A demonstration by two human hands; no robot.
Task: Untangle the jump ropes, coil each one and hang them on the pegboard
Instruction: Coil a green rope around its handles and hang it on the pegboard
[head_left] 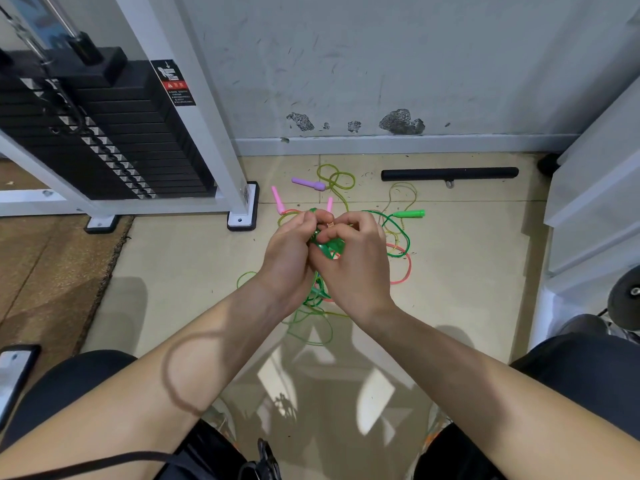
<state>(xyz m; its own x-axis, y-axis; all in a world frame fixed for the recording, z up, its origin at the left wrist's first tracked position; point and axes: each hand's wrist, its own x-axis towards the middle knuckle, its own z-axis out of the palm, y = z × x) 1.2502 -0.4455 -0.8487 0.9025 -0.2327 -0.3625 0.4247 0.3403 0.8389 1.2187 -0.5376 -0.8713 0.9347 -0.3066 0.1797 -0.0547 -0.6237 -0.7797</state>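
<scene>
Fingers (313,216) of the left hand (289,252) and right hand (355,268) are curled close together, pinching a knotted bunch of the green rope (330,244) held above the tiled floor (173,271). Below them, pink rope (409,268) and yellow-green rope (351,178) lie looped through it, a purple handle (308,184) lying beyond. The cord looks light, limp and slick; it probably frees best when pinched right beside the knot, then coiled starting from the green handle (410,213).
</scene>
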